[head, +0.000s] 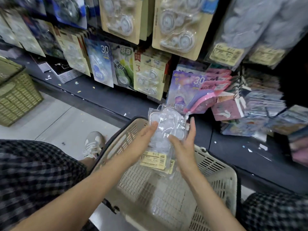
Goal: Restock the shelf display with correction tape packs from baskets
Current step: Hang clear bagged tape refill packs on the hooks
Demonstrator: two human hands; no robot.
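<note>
You are pressing a small stack of clear correction tape packs (pixel 164 130) between your two flat palms, over the cream basket (pixel 221 179) that is sitting between your knees. Your left hand (pixel 141 140) is lying along the left edge of the stack with its fingers (pixel 152 126) stretched out straight and close together, the tips reaching about halfway up the plastic. Your right hand (pixel 185 145) is bracing the opposite edge, fingers extended and pointing up, the longest fingertip reaching near the packs' top right corner. Neither hand is curling round the packs; they are being held by the squeeze from both sides. A yellow label (pixel 154 160) at the bottom of the packs is showing just below your palms. Beyond your fingertips, more packs are hanging on the shelf display (pixel 150 75), and pink and purple ones (pixel 210 90) are hanging just above your right fingers. A green basket (pixel 16 95) is standing well off to your left.
</note>
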